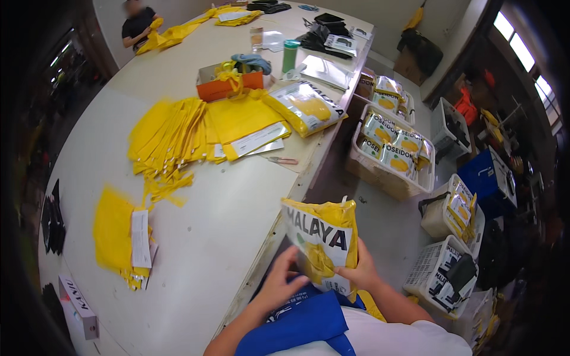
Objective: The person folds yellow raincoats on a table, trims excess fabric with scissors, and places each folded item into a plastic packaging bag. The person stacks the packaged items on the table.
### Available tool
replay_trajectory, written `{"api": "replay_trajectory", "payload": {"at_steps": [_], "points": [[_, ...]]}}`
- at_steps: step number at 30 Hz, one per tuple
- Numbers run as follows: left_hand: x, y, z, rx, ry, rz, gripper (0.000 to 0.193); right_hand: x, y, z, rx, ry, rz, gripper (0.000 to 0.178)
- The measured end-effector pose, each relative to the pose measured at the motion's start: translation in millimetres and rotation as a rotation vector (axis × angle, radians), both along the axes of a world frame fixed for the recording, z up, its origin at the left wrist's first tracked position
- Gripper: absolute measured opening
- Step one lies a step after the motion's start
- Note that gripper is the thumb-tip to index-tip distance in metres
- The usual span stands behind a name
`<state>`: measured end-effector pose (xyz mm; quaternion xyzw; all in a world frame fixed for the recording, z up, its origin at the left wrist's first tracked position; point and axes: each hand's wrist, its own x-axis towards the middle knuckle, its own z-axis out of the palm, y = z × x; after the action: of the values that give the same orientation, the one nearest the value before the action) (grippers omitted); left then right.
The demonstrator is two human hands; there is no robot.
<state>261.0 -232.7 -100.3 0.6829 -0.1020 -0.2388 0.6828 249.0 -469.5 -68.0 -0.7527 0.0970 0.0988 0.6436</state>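
Note:
In front of my body I hold a plastic packet [322,252] with yellow folded material inside and a white printed front. My right hand [359,270] grips its right side, the thumb pressed on the front. At the packet's lower left is my left hand [282,282], thumb and fingers apart; whether they touch the packet I cannot tell. On the table to the left lies a small stack of yellow pouches [113,234] with a white printed sheet [141,239] on it. Farther off, a fanned row of yellow pouches [172,133] lies beside another filled packet [306,107].
The white table [196,255] has its edge at my left side. An orange box [228,86], a green bottle [290,56] and scissors-like snips [282,160] lie on it. Baskets of packets [392,145] stand on the floor right. A person [139,26] handles yellow material far left.

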Motion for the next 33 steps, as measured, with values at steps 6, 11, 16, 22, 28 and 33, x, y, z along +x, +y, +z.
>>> {"api": "replay_trajectory", "payload": {"at_steps": [6,11,16,22,28,33], "points": [[36.2,-7.4,-52.6,0.098,0.330,0.536,0.086,35.7,-85.1,1.3,0.482,0.111,0.092,0.077],[63.2,-8.3,-35.4,-0.357,0.362,0.335,0.080,62.4,-114.7,-4.7,0.764,0.109,0.058,0.082],[52.8,-29.8,-8.1,-0.530,0.427,0.325,0.073,98.3,-126.8,-9.9,0.982,0.211,0.153,0.076],[45.2,-15.2,3.5,-0.556,0.439,0.360,0.074,108.4,-114.3,-15.6,0.978,0.273,0.205,0.077],[24.0,29.3,-9.5,-0.595,0.402,0.491,0.071,107.5,-70.3,-11.1,0.841,0.212,0.364,0.087],[25.4,67.8,-11.1,-0.469,0.316,0.568,0.071,128.1,-16.1,45.3,0.535,0.018,0.562,0.097]]}}
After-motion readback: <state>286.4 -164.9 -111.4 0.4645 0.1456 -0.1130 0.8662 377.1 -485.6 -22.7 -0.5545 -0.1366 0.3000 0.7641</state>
